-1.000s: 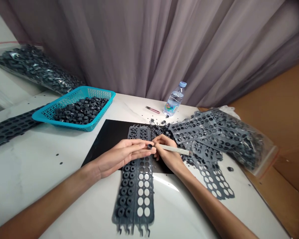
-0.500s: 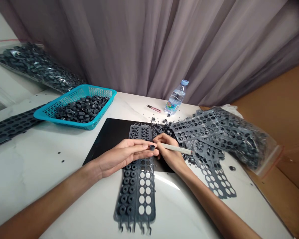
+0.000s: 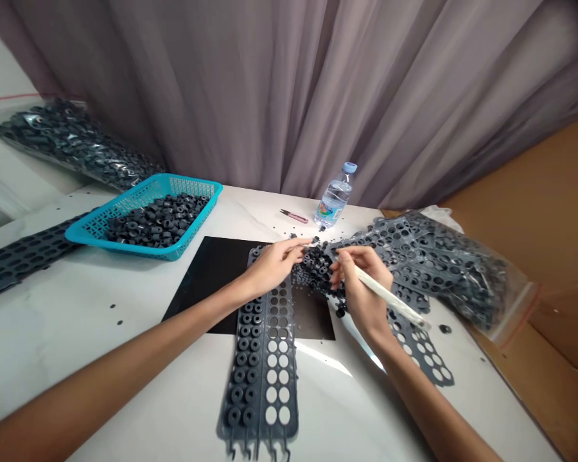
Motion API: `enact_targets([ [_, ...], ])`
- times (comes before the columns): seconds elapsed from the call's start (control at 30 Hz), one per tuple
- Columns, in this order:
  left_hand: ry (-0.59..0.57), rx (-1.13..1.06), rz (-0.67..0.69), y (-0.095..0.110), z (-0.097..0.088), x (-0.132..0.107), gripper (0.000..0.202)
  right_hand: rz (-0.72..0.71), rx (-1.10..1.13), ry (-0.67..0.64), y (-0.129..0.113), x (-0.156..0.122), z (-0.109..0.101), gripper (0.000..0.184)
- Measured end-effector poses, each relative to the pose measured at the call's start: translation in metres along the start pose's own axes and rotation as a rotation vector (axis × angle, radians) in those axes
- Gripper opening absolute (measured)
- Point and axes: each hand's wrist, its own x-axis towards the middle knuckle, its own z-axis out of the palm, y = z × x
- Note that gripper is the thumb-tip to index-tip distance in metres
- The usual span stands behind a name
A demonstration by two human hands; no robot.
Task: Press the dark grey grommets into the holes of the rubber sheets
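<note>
My left hand (image 3: 275,262) reaches over the far end of a dark rubber sheet (image 3: 259,391), its index finger stretched toward the pile of small black rubber pieces (image 3: 318,266). No piece shows in its fingers, and the underside is hidden. A small black piece lies by its fingertips. Right of the pile, my right hand (image 3: 363,282) is closed round a pale, pen-like stick tool (image 3: 390,296), which slants back toward the lower right. On the sheet, ring-shaped parts fill the left columns; open round holes run down the right ones.
A blue basket (image 3: 192,240) of black ring parts stands left, before a filled plastic bag (image 3: 77,144). Beyond the pile are pink-handled snips (image 3: 296,217) and a water bottle (image 3: 334,199). Punched sheets and another bag (image 3: 467,276) lie right. A black mat (image 3: 197,289) is under the sheet.
My left hand has moved forward and right toward the pile; the small cup-shaped part at its fingers is no longer visible. My right hand has moved right, away from it, with the stick tool.
</note>
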Motion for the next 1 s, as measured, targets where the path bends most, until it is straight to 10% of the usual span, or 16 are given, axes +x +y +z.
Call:
enact_targets([
  [0.13,0.015,0.346,0.182,0.007,-0.005,0.003,0.032,0.066,-0.030,-0.160,0.005,-0.008,0.004,0.017],
  [0.4,-0.075,0.644,0.123,-0.014,-0.047,-0.066,0.016,0.281,0.094,-0.521,0.021,-0.024,0.035,0.007],
  [1.0,-0.157,0.686,0.139,-0.007,-0.044,-0.075,0.017,0.331,0.157,-0.660,0.035,-0.021,0.041,0.008],
])
